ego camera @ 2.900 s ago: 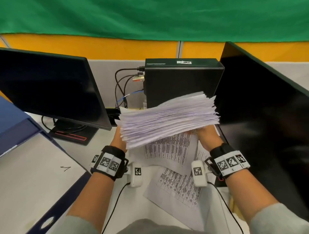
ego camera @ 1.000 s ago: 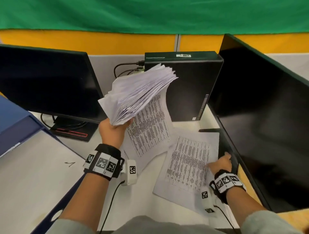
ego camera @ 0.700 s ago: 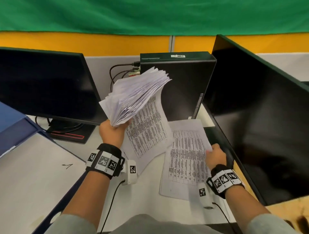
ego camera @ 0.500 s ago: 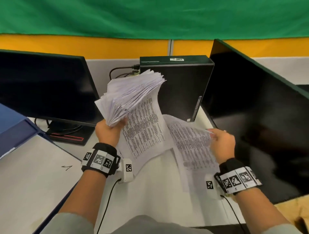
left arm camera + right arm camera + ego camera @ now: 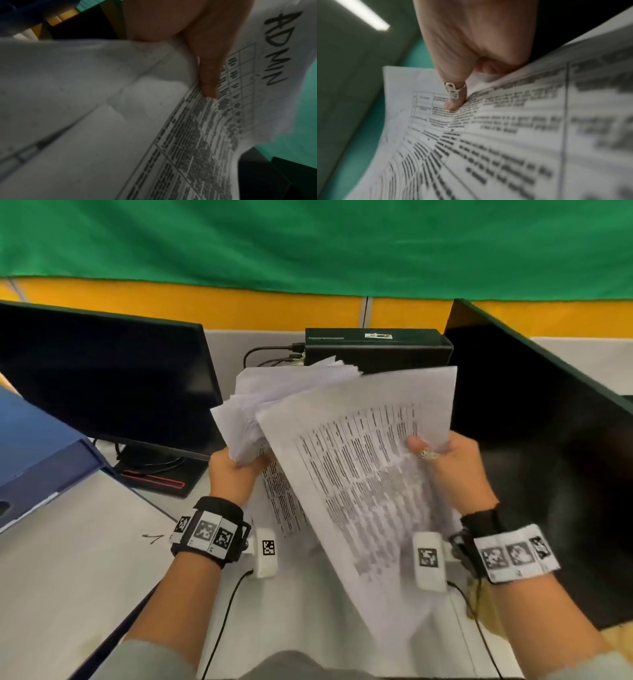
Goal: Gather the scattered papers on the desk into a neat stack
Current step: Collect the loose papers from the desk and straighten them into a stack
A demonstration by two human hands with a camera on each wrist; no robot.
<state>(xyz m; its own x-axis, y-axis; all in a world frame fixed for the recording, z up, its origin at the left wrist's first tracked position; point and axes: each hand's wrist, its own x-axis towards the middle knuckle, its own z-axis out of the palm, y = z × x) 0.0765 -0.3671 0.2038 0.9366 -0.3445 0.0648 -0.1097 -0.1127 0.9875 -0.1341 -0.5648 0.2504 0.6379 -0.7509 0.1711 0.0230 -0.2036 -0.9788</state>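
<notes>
Holding a thick, fanned stack of papers (image 5: 274, 405) by its lower corner, the person's left hand (image 5: 233, 474) kept the bundle raised above the desk (image 5: 294, 611), in front of a black computer case (image 5: 376, 345). The right hand (image 5: 452, 467) pinched a loose printed sheet (image 5: 363, 481) at its right edge, thumb (image 5: 453, 94) on the printed face and fingers curled behind, and held it tilted just beside the stack, overlapping it in the head view. A ring (image 5: 452, 90) showed on that thumb. In the left wrist view a thumb (image 5: 207, 75) lay along a page marked "ADMIN", pressing the paper against the hand.

The single sheet looked light and limp, bowing along its length; it would likely flop unless taken at an edge and laid flat. The stack appeared heavier and prone to slipping apart where its edges splayed, so a firm two-sided hold near the corner seemed wise.

One further printed page (image 5: 281, 501) hung below the stack. Dark monitors (image 5: 102, 378) stood at either side, a blue binder (image 5: 37, 446) at far left.
</notes>
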